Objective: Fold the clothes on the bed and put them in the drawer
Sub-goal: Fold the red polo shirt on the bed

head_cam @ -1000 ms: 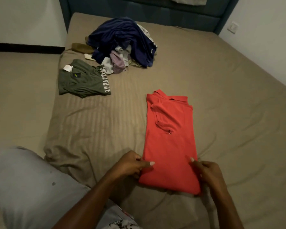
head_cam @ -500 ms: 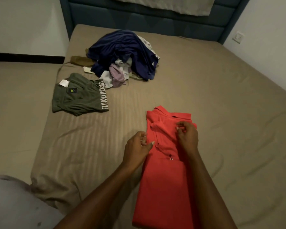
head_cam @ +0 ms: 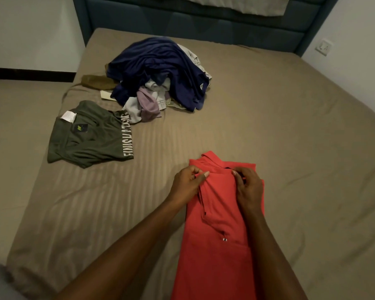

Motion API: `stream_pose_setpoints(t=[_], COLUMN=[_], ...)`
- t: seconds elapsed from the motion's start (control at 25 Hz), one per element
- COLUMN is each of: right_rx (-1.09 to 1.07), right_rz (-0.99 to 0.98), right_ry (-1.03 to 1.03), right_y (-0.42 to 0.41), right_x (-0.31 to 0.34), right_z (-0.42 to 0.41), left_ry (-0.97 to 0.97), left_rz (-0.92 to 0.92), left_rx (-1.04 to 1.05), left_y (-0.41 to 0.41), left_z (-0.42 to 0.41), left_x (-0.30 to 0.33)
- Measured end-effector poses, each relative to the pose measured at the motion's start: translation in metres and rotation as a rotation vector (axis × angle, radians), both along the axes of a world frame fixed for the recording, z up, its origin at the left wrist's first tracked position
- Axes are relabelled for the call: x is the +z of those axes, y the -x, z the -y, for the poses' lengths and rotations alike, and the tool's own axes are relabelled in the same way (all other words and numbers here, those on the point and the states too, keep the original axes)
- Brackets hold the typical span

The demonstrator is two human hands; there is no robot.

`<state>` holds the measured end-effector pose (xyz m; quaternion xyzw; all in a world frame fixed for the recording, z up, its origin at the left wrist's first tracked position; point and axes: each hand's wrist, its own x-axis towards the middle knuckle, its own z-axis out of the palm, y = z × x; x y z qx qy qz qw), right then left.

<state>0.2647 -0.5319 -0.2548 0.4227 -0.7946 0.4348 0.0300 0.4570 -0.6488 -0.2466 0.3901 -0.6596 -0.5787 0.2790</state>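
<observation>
Head view: red polo shirt [head_cam: 217, 245] folded lengthwise on the tan bed [head_cam: 290, 148], left hand [head_cam: 187, 184] pinching fabric beside the collar, right hand [head_cam: 248, 187] gripping the collar's other side, olive folded shirt [head_cam: 89, 139] and unfolded clothes pile [head_cam: 160, 72] beyond.

Both hands up at the collar of the red polo shirt [head_cam: 217, 245]. Left hand [head_cam: 187, 184] pinching fabric, right hand [head_cam: 248, 187] gripping beside it.

I have one head view only, looking forward and down from the foot of the bed [head_cam: 290, 126] toward the headboard [head_cam: 204, 22], close over both hands.
</observation>
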Motion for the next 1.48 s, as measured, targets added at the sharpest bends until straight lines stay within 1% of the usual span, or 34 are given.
stream_pose_setpoints(t=[0.12,0.24,0.32,0.4,0.44,0.48,0.56,0.64,0.72,0.76,0.8,0.84,0.96,1.04,1.08,1.12,1.2,1.24,1.28,1.32,1.4,1.44,1.48], right_rx=[-0.004,-0.037,-0.115,-0.153,-0.127,-0.073,0.092,0.248,0.345,0.368,0.388,0.406,0.438,0.456,0.468,0.477,0.393,0.318,0.236,0.161,0.088,0.091,0.108], right_rz=[-0.178,-0.252,-0.278,-0.329,-0.344,-0.353,-0.361,-0.347,-0.415,-0.457,-0.469,-0.439,-0.257,-0.231,-0.196,-0.112,0.055,0.060,-0.007,-0.101,-0.263,-0.285,-0.255], right_ry=[-0.165,-0.320,-0.315,-0.218,-0.171,-0.157,-0.240,-0.430,-0.602,-0.642,-0.660,-0.669,-0.690,-0.669,-0.637,-0.575,-0.383,-0.293,-0.247,-0.246,-0.331,-0.377,-0.409], right_y=[-0.001,-0.005,-0.013,-0.037,-0.055,-0.076,-0.115,-0.140,-0.158,-0.163,-0.167,-0.171,-0.167,-0.164,-0.163,-0.164,-0.161,-0.157,-0.151,-0.143,-0.126,-0.119,-0.113], right_x=[-0.002,-0.002,0.011,0.029,0.038,0.042,0.037,0.022,0.009,0.007,0.009,0.013,0.015,0.018,0.020,0.024,0.036,0.040,0.042,0.041,0.031,0.025,0.018], right_z=[0.007,0.015,0.011,-0.006,-0.018,-0.032,-0.056,-0.069,-0.080,-0.085,-0.087,-0.088,-0.081,-0.077,-0.078,-0.083,-0.105,-0.123,-0.146,-0.170,-0.221,-0.242,-0.259], left_ry=[-0.064,-0.090,-0.187,-0.305,-0.327,-0.304,-0.185,-0.042,0.213,0.376,0.488,0.532,0.533,0.514,0.503,0.501,0.550,0.591,0.644,0.711,0.885,0.963,1.022], left_rz=[0.047,0.052,-0.022,-0.140,-0.203,-0.241,-0.275,-0.260,-0.169,-0.092,-0.030,0.006,0.018,0.023,0.038,0.058,0.122,0.151,0.152,0.134,0.092,0.083,0.071], left_rx=[0.022,0.024,0.076,0.176,0.211,0.226,0.168,0.058,-0.039,-0.090,-0.150,-0.210,-0.293,-0.319,-0.339,-0.375,-0.488,-0.545,-0.589,-0.620,-0.688,-0.738,-0.784], left_y=[0.005,0.004,0.001,-0.008,-0.017,-0.029,-0.056,-0.079,-0.090,-0.093,-0.096,-0.100,-0.113,-0.123,-0.129,-0.137,-0.155,-0.162,-0.168,-0.172,-0.177,-0.179,-0.181], left_z=[0.010,0.010,0.007,0.000,-0.006,-0.013,-0.035,-0.053,-0.061,-0.064,-0.066,-0.068,-0.074,-0.077,-0.078,-0.079,-0.082,-0.083,-0.082,-0.081,-0.079,-0.079,-0.081], left_x=[-0.011,-0.014,-0.010,-0.003,-0.001,-0.002,-0.009,-0.013,-0.019,-0.023,-0.026,-0.029,-0.029,-0.027,-0.027,-0.027,-0.025,-0.024,-0.023,-0.020,-0.018,-0.019,-0.020])
